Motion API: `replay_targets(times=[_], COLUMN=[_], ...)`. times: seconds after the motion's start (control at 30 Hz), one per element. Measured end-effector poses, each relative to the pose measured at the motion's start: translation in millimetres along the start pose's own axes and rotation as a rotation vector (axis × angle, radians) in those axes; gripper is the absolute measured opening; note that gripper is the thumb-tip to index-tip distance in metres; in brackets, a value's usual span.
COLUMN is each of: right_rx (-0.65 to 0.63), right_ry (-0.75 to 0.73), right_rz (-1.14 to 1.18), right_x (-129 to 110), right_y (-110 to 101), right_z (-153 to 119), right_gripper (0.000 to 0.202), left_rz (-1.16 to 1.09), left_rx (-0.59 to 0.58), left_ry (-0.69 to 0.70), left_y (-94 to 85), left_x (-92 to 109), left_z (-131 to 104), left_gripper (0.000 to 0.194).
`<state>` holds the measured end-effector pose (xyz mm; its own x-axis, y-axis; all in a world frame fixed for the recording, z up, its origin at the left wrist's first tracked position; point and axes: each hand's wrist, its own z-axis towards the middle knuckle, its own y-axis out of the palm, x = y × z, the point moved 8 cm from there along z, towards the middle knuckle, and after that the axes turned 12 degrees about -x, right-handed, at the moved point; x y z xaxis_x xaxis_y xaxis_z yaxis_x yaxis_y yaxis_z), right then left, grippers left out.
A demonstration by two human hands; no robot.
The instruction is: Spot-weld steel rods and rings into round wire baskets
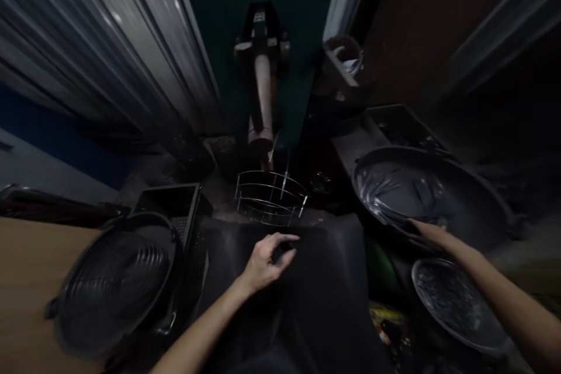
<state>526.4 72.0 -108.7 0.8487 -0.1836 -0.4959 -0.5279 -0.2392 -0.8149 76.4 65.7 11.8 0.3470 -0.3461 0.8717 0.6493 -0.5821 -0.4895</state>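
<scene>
My left hand point(270, 257) is held above my dark-covered lap point(324, 286), thumb and index finger curved with a gap between them and nothing visible in it. Just beyond it stands a round frame of thin metal wire point(272, 201), under the tip of a machine with a pale cylindrical arm point(263, 93). My right hand point(432, 234) reaches to the near edge of a large black basin point(473, 210), its fingers stretched toward a bundle of thin metal wires point(377, 190). Blur and dimness hide whether its fingertips touch the wires.
At the left, a black basin point(109, 327) holds curved wire pieces, beside a dark plastic crate point(195, 210). A smaller round basin point(495, 339) with small shiny pieces sits below my right forearm. A round container point(344, 47) hangs near the machine.
</scene>
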Motion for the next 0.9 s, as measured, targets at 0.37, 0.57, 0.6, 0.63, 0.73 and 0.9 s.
replay_targets(times=[0.37,0.57,0.6,0.63,0.73,0.9], right_rx=[0.285,0.296,0.228,0.177,0.157,0.224], right_ry=[0.302,0.065,-0.013,-0.086,-0.228,-0.289], right_rz=[-0.148,0.914,1.086,1.203,1.313,1.038], right_x=[-34.5,-134.5,-159.1,-182.8,-235.7,-291.5], right_y=[-86.9,-127.3,-126.0,-126.2,-130.6,-93.9], right_z=[-28.5,-38.1,-36.9,-36.7,-37.7,-30.3], right_gripper=[0.026,0.018,0.021,0.026,0.033,0.022], left_rz=[-0.226,-0.312,-0.323,-0.342,-0.424,-0.495], left_rx=[-0.252,-0.262,-0.246,-0.232,-0.196,0.023], left_ry=[0.093,0.181,0.167,0.146,0.072,-0.011], left_y=[67.4,109.6,113.6,116.0,110.8,52.7], left_x=[56.1,116.6,120.3,121.1,109.3,74.2], left_z=[66.0,128.9,133.7,135.8,129.1,104.4], left_gripper=[0.032,0.043,0.045,0.044,0.035,0.032])
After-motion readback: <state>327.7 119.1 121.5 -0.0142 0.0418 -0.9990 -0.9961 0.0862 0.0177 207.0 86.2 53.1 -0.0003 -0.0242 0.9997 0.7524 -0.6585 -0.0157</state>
